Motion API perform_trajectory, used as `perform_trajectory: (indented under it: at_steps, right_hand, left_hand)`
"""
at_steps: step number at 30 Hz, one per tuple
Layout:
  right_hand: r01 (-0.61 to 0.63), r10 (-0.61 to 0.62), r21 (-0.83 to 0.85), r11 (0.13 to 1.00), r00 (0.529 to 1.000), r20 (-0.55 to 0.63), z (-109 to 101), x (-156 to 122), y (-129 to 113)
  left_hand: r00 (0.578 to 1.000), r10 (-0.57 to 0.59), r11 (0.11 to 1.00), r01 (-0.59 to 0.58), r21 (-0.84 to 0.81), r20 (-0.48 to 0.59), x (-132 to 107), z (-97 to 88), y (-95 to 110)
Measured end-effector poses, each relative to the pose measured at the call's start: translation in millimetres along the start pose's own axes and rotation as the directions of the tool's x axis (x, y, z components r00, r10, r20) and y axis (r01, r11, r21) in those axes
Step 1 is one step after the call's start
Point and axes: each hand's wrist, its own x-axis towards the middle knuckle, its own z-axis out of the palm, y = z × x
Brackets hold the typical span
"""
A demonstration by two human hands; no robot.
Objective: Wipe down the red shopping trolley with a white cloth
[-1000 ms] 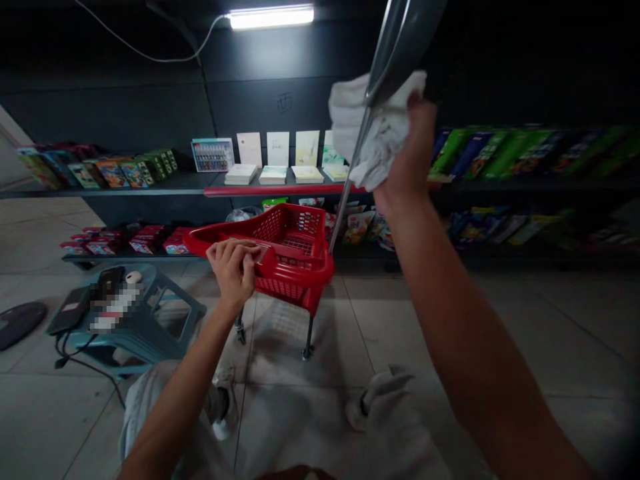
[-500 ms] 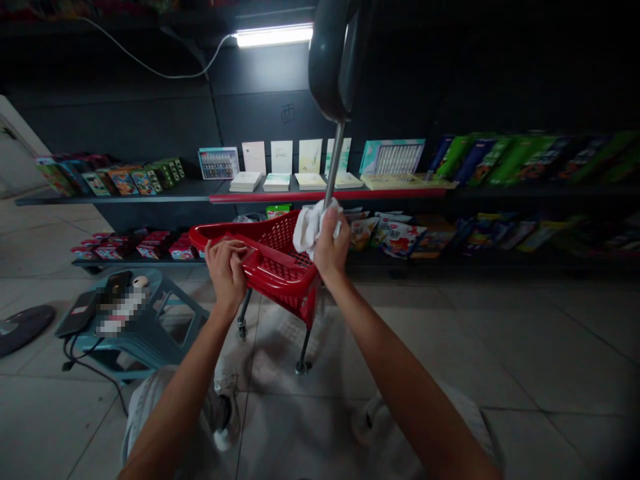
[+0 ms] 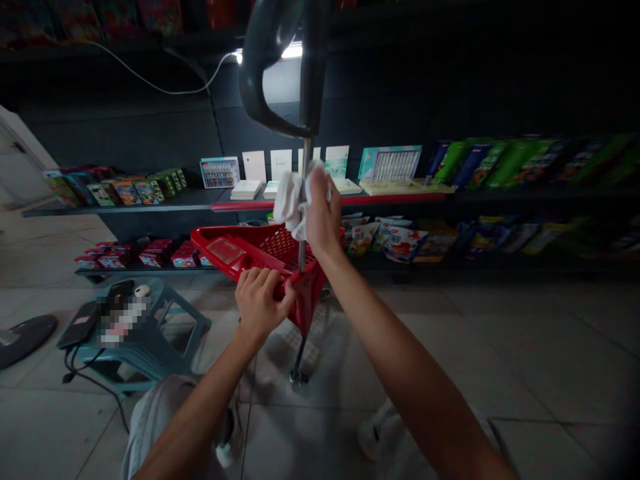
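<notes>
A red plastic shopping basket on wheeled legs (image 3: 225, 252) stands before the shelves, tilted toward me. Its metal pole (image 3: 302, 256) rises from the near corner to a dark grey loop handle (image 3: 255, 100) at the top. My left hand (image 3: 261, 300) is closed over the basket's near rim, fingers on top. My right hand (image 3: 323, 210) is closed round a crumpled white cloth (image 3: 287, 200), which is wrapped about the pole below the handle. The cloth hides part of the pole.
On my left a blue-grey plastic stool (image 3: 150, 340) carries a phone and cables. Shelves with a red-edged board (image 3: 390, 200) bear books, boxes and snack bags (image 3: 405, 243). A round dark base (image 3: 27, 340) lies on the tiled floor at far left.
The basket has turned, and its handle has swung left. My left hand has shifted right along the rim, nearer the pole. My right hand and the cloth are higher on the pole.
</notes>
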Motion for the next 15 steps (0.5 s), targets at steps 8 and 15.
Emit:
perform_trajectory:
  at_steps: [8,15]
  right_hand:
    - [-0.075,0.076,0.056,0.996,0.997,-0.010,26,-1,-9]
    - [-0.153,0.157,-0.061,0.986,0.985,0.065,43,-93,21]
  left_hand:
    - [0.999,-0.022,1.000,0.022,0.001,-0.047,5,4.5,-29]
    - [0.996,-0.024,1.000,0.022,-0.017,-0.087,9,6.0,-61]
